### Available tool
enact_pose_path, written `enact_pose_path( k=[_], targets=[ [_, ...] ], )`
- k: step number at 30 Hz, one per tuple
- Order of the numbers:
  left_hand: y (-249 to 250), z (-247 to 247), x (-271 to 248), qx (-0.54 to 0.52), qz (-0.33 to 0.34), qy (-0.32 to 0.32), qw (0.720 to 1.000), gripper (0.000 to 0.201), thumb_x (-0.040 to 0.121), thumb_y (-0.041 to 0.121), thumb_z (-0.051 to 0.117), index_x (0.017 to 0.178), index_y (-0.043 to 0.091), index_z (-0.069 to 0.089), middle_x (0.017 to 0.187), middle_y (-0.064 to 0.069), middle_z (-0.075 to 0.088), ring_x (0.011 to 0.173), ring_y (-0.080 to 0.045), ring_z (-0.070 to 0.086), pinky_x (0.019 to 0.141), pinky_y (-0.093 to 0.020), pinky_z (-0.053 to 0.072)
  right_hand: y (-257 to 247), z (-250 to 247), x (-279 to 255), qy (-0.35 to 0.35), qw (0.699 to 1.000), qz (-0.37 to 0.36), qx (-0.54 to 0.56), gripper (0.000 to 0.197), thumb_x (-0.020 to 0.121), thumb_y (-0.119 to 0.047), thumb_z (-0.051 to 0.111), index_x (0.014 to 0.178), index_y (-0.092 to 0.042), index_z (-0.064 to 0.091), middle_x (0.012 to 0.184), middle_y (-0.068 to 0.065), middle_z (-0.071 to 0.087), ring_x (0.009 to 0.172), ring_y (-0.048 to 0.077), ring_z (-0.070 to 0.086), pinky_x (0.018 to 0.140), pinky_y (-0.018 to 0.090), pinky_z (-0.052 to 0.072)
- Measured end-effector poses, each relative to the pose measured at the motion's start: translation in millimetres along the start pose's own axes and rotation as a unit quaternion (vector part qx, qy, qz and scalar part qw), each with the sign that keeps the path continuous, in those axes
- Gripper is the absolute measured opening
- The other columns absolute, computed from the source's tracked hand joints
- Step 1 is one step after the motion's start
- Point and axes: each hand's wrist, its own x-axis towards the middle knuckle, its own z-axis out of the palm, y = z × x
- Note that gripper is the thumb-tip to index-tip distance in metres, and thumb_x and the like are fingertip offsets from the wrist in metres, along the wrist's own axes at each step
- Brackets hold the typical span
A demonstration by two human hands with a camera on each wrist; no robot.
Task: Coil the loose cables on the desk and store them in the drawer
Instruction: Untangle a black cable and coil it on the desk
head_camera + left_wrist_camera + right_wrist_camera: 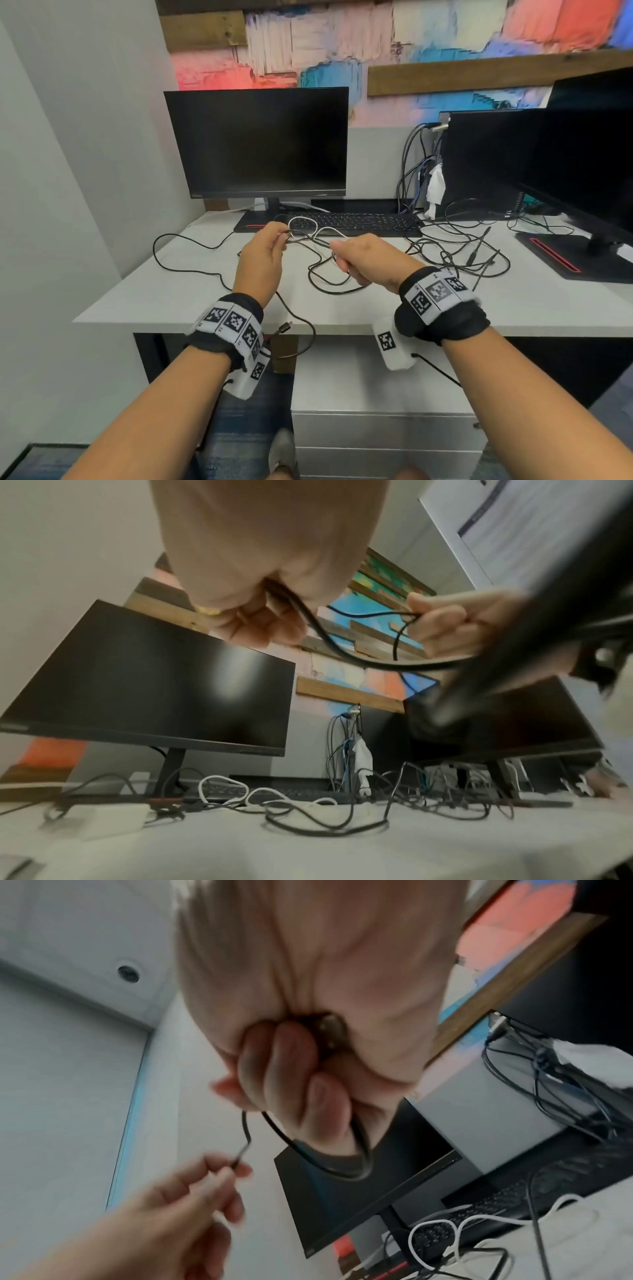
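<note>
Left hand (pixel 262 255): raised above the desk, fingertips pinched on a thin black cable (pixel 308 240), other fingers loosely curled.
Right hand (pixel 363 258): closed as a fist around the same black cable; small loop hanging under the fingers in the right wrist view, dark connector end pressed in the palm.
Black cable: round, smooth, rubber-like; stretched between both hands, rest lying in wide curves on the desk (pixel 144 298), one end with a flat plug (pixel 285 327) hanging over the front edge.
White cable (pixel 308 222): thin, glossy, in two soft loops, partly on the keyboard (pixel 359 222), just behind the hands.
Other black cables (pixel 459 246): tangled heap, thin and matte, on the right part of the desk, near the base of the right monitor (pixel 582 161).
Desk: flat, pale grey, matte top with straight edge.
Drawer unit (pixel 387 435): white, boxy, under the desk edge, fronts closed; content not visible.
Left monitor (pixel 257 140): black, dark screen, behind the keyboard.
Computer case (pixel 486 161): black box with cables at its back, between the monitors.
</note>
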Motion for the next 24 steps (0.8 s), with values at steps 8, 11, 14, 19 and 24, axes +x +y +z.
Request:
enact_pose_path(
  k=[8,11,14,19,24],
  targets=[
    [-15.3,17.9,-20.7,0.094,-0.036,-0.210,0.972,0.027,0.097,0.017,0.046,0.123,0.021,0.052,0.100,-0.007,0.065,0.093,-0.025,0.061,0.085,-0.037,0.049,-14.5,-15.1,5.4,0.099,0.923,-0.024,0.372,0.041,0.104,-0.032,0.029,0.080,-0.012,0.054,0.065,0.005,0.065,0.045,0.012,0.052,0.043,0.020,0.034],
    [-15.2,23.7,-25.0,0.131,0.005,-0.282,0.950,0.032,0.096,0.022,0.048,0.128,0.026,0.053,0.113,-0.003,0.066,0.104,-0.025,0.059,0.091,-0.038,0.046,-11.5,-13.8,10.3,0.097,0.899,-0.062,0.422,0.037,0.105,-0.024,0.029,0.099,-0.005,0.061,0.099,0.010,0.072,0.083,0.020,0.071,0.065,0.025,0.054],
    [-13.2,27.0,-29.4,0.153,0.026,-0.349,0.924,0.033,0.097,0.029,0.047,0.130,0.027,0.053,0.115,-0.001,0.067,0.108,-0.022,0.059,0.098,-0.038,0.042,-6.2,-17.9,14.5,0.136,0.885,-0.100,0.433,0.027,0.101,-0.015,0.041,0.112,0.000,0.061,0.122,0.011,0.063,0.116,0.024,0.060,0.094,0.033,0.052],
    [-8.0,27.3,-31.8,0.087,0.015,-0.360,0.929,0.025,0.097,0.023,0.046,0.119,0.022,0.059,0.103,0.001,0.069,0.100,-0.014,0.062,0.093,-0.026,0.044,-1.5,-20.7,19.2,0.183,0.933,-0.102,0.294,0.019,0.096,-0.014,0.051,0.095,-0.013,0.071,0.143,0.009,0.047,0.130,0.008,0.042,0.111,0.035,0.036],
    [0.3,21.9,-19.4,0.053,0.039,-0.313,0.947,0.026,0.099,0.019,0.041,0.118,0.020,0.059,0.096,0.004,0.066,0.066,-0.002,0.058,0.072,-0.014,0.048,2.4,-13.0,18.7,0.232,0.971,-0.061,0.009,0.027,0.096,-0.023,0.052,0.104,-0.003,0.070,0.124,0.019,0.061,0.112,0.022,0.057,0.094,0.034,0.043]
  ],
)
